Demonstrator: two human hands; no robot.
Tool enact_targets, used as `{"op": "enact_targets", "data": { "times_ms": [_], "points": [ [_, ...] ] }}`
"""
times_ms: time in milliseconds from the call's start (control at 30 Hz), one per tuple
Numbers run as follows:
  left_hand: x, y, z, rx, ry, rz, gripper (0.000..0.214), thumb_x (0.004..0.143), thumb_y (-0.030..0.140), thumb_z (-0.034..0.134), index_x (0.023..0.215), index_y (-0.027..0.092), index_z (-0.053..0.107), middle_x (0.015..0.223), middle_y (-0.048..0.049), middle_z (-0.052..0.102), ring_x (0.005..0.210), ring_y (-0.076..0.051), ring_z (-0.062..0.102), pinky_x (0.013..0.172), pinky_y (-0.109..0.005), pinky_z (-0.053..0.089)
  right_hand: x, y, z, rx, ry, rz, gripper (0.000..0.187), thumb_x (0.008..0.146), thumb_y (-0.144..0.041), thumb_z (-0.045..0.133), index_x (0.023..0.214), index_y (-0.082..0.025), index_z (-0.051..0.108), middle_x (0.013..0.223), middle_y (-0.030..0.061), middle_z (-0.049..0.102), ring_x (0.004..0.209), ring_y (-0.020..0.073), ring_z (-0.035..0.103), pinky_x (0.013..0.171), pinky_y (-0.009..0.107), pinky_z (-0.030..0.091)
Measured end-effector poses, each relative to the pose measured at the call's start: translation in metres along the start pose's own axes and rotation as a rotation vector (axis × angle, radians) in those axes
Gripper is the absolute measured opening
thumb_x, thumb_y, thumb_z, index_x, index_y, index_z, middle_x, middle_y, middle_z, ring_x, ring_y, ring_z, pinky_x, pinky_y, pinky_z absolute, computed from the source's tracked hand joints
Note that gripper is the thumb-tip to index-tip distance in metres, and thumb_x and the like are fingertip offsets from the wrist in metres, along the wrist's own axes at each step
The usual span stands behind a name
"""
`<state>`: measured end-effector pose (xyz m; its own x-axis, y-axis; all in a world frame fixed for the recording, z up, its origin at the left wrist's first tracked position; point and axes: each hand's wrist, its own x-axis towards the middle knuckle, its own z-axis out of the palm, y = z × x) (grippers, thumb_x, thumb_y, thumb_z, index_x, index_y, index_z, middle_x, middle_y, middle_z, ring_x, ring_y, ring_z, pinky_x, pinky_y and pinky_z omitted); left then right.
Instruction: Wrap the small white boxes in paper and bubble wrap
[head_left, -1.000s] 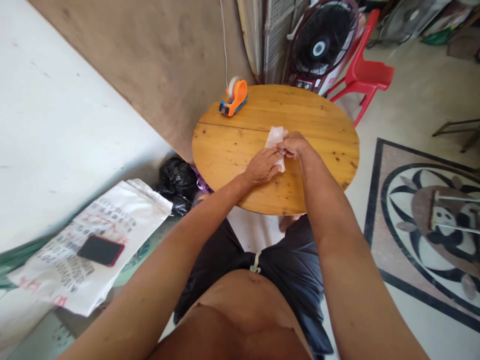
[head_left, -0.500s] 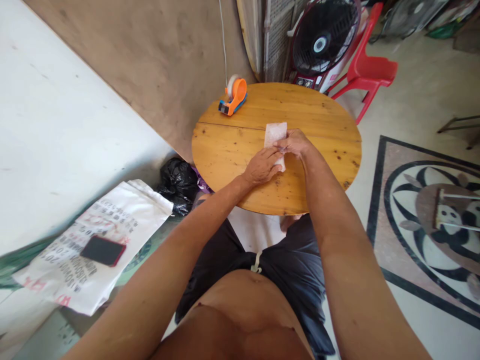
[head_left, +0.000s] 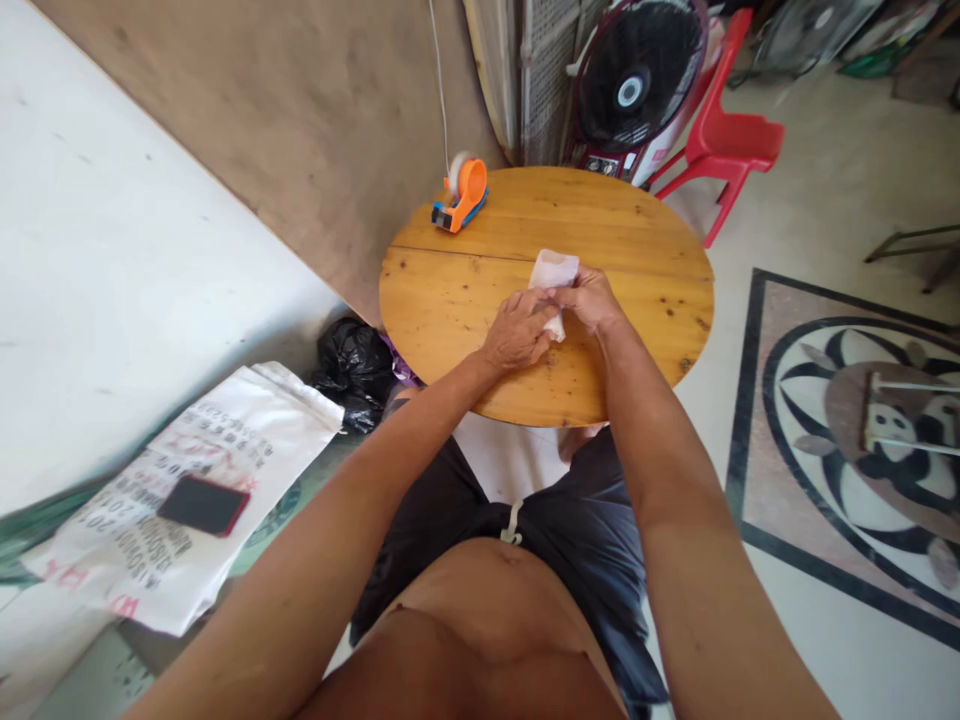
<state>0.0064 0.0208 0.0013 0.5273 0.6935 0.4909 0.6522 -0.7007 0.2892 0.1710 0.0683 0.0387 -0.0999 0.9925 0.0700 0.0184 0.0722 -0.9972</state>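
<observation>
A small whitish, see-through piece of bubble wrap lies over the middle of the round wooden table, its upper end slightly curled open. My right hand pinches it by the right edge, thumb toward the middle. Across its lower part lies my left hand, fingers bent over the wrap and thumb near the bottom end. The fingers of both hands meet at the wrap's middle and cover that part. Whether anything is inside the wrap I cannot tell.
An orange and blue tape dispenser stands at the far left of the wooden table. Behind are a large fan and a red chair. A phone rests on a white woven sack at left, beside a black plastic bag.
The wrap's upper end has changed from flat to curled, and the wrap is tilted a little more. Both hands keep hold of it. The whole view has shifted slightly.
</observation>
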Motion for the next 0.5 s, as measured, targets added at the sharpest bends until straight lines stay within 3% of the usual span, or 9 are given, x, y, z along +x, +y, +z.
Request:
{"op": "enact_targets", "data": {
  "times_ms": [200,333,500],
  "points": [
    [-0.003,0.002,-0.001,0.046,0.035,0.012,0.047,0.1,0.045,0.042,0.13,0.016,0.063,0.131,-0.0177,0.06,0.119,-0.032,0.054,0.106,-0.051,0.042,-0.012,0.002,0.001,0.05,-0.001,-0.017,0.026,0.057,-0.028,0.081,0.079,-0.019,0.069,0.076,-0.0022,0.071,0.076,0.0159,0.065,0.076,0.031,0.054],
    [-0.005,0.003,-0.002,0.036,0.058,0.005,0.045,0.103,0.046,0.038,0.121,0.015,0.065,0.122,-0.0171,0.065,0.116,-0.031,0.057,0.105,-0.05,0.044,-0.018,0.005,-0.001,0.039,-0.012,-0.046,0.028,0.055,-0.034,0.084,0.071,-0.02,0.067,0.071,-0.0041,0.068,0.071,0.0147,0.061,0.072,0.029,0.052],
    [-0.006,0.0,-0.001,-0.014,0.083,0.022,0.044,0.102,0.047,0.041,0.122,0.016,0.064,0.125,-0.0174,0.062,0.118,-0.031,0.056,0.106,-0.051,0.045,-0.026,0.004,-0.003,-0.058,-0.009,-0.041,0.03,0.057,-0.039,0.082,0.069,-0.02,0.063,0.068,-0.0057,0.063,0.064,0.0116,0.054,0.063,0.026,0.046]
  ]
}}
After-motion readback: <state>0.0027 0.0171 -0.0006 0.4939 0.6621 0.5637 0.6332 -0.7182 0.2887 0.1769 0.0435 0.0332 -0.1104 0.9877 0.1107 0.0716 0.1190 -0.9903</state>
